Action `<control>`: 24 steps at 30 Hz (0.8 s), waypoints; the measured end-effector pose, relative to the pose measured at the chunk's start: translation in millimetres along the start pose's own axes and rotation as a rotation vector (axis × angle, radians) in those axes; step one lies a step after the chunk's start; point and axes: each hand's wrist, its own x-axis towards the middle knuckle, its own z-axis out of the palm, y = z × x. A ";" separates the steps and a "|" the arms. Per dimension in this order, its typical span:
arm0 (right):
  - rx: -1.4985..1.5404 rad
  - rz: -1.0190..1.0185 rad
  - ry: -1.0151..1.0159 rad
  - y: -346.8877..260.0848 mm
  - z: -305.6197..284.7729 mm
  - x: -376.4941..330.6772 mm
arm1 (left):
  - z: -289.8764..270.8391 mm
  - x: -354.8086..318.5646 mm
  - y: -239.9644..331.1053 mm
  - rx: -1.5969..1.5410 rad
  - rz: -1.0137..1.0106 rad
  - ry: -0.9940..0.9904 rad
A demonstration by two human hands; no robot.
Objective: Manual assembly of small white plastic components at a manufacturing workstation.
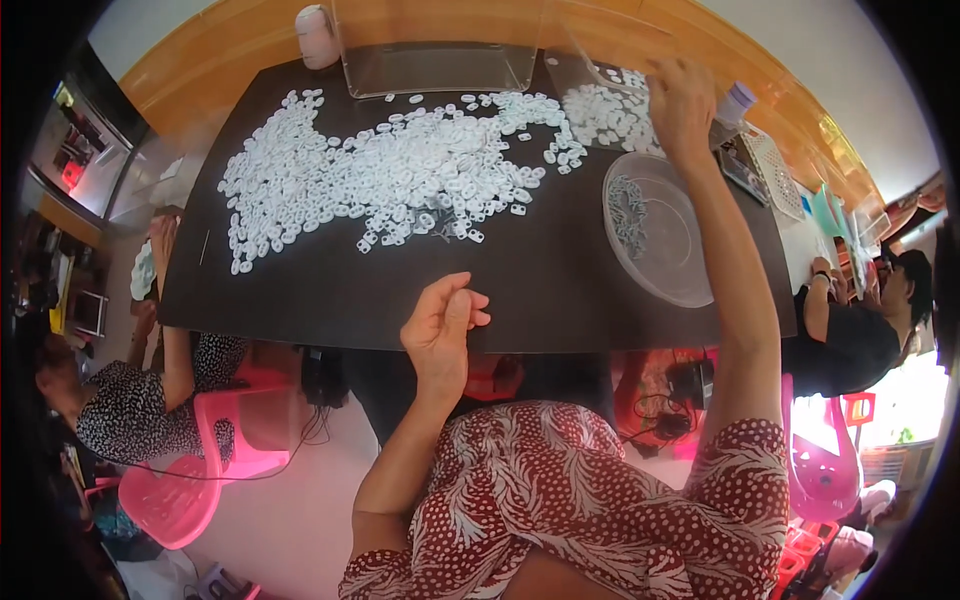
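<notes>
My left hand is raised at the table's front edge with its fingers curled in and the thumb against them. Anything it may hold is too small to make out. My right hand reaches over the right side of a clear container of white pieces; its fingers are blurred. Under my right forearm lies a round clear shallow dish with small grey pieces along its left side. A wide pile of small white oval pieces with holes spreads over the dark table, with a few grey pieces at its front.
A large clear bin stands at the back of the table. A pinkish jar, a purple-capped bottle, a phone and a white perforated tray line the edges. Other people sit left and right.
</notes>
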 end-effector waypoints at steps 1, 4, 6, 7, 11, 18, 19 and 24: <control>0.108 0.009 -0.027 -15.5 -2.0 -5.0 | -0.1 0.3 -0.5 0.003 0.015 0.007; 0.421 -0.008 -0.132 -81.3 -7.4 -32.0 | -1.1 -1.3 -1.8 0.030 0.027 0.030; 0.638 -0.015 -0.296 -124.0 -8.4 -52.8 | -1.7 -2.5 -0.5 0.052 0.028 0.036; 0.708 -0.048 -0.302 -143.4 -4.5 -65.0 | -2.7 -3.3 -1.1 0.062 0.032 0.041; 0.908 -0.097 -0.415 -190.6 -8.1 -85.2 | -4.0 -5.4 -1.5 0.033 0.039 0.012; 0.856 -0.179 -0.476 -212.7 -11.5 -85.7 | -7.6 -7.4 -0.6 0.069 0.062 0.009; 0.856 -0.183 -0.477 -213.0 -12.7 -85.6 | -7.8 -7.1 -0.9 0.045 0.057 0.009; 0.871 -0.127 -0.464 -204.8 -20.9 -85.1 | -13.1 -4.3 4.1 0.094 0.075 0.074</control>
